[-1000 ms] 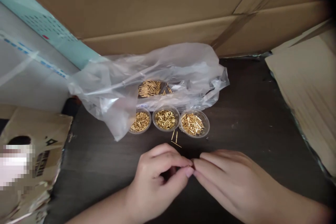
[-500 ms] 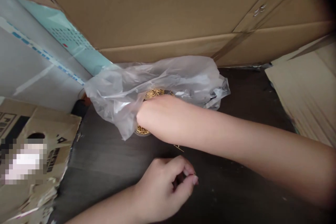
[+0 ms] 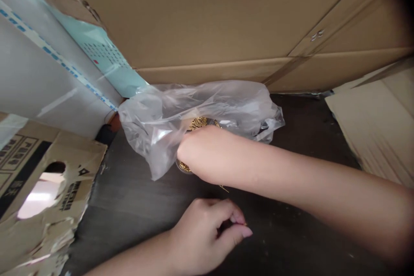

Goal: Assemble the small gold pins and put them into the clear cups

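My left hand (image 3: 207, 235) is low over the dark tabletop, thumb and forefinger pinched together. A tiny gold-coloured tip shows between them, seemingly the end of a thin metal pin. Reaching in from the right, my right hand (image 3: 205, 151) lies over a round clear dish (image 3: 181, 170) of gold-coloured metal pins (image 3: 198, 123). Its fingers are hidden behind the back of the hand and wrist. Behind and around the dish spreads a crumpled clear plastic bag (image 3: 233, 97). A few loose pins (image 3: 224, 189) lie on the table just below my right wrist.
A large cardboard box (image 3: 200, 17) stands upright behind the bag. Torn printed cardboard (image 3: 84, 155) is at the left, with a grey panel (image 3: 74, 90) above it. Another cardboard sheet (image 3: 378, 116) lies at the right on the dark tabletop (image 3: 136, 207).
The view has shifted, so the scene sits slightly lower and further right. Both hands hold nearly the same poses: the left pinched, the right over the dish.
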{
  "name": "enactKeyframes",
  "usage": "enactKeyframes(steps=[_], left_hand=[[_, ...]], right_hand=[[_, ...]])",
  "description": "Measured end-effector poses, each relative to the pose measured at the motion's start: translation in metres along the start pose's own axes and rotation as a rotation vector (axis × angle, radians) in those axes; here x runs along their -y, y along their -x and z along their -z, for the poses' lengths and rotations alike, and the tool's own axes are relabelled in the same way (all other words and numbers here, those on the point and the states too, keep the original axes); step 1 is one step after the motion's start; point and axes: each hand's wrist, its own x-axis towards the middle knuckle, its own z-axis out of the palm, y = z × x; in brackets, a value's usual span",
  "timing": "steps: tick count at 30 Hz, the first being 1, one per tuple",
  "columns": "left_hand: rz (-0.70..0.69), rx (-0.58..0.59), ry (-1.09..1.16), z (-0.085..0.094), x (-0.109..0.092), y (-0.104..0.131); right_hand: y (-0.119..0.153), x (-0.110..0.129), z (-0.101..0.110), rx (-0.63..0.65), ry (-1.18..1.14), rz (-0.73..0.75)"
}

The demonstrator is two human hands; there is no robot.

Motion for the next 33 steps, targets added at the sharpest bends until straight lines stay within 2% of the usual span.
enactKeyframes(steps=[4, 6, 8, 10, 12, 15, 17, 19, 24, 33], left_hand=[[-0.032, 0.011, 0.012, 0.0, 0.001, -0.001], [-0.03, 0.016, 0.042, 0.0, 0.001, -0.001], [-0.025, 0.007, 0.075, 0.001, 0.001, -0.001], [-0.029, -0.026, 0.097, 0.002, 0.001, 0.0], [-0.025, -0.071, 0.11, 0.003, 0.0, 0.0], [0.001, -0.143, 0.078, 0.005, -0.002, -0.002], [0.003, -0.17, 0.041, 0.005, -0.003, -0.003], [-0.009, -0.17, 0.018, 0.005, -0.003, -0.004], [-0.065, -0.17, -0.059, 0.005, -0.004, -0.005], [-0.059, -0.083, -0.125, 0.007, -0.006, -0.005]], right_hand=[[0.013, -0.004, 0.01, 0.007, 0.075, 0.006], [0.032, -0.005, 0.014, -0.086, 0.091, 0.0], [0.06, -0.004, 0.009, -0.262, 0.047, 0.007], [0.094, -0.001, -0.005, -0.404, -0.049, 0.022], [0.126, 0.005, -0.029, -0.559, -0.156, -0.067], [0.157, 0.012, -0.07, -0.684, -0.247, -0.175], [0.164, 0.013, -0.091, -0.674, -0.244, -0.179], [0.165, 0.013, -0.101, -0.681, -0.226, -0.14], [0.164, 0.011, -0.101, -0.699, -0.146, -0.072], [0.162, 0.01, -0.106, -0.626, -0.217, -0.119]])
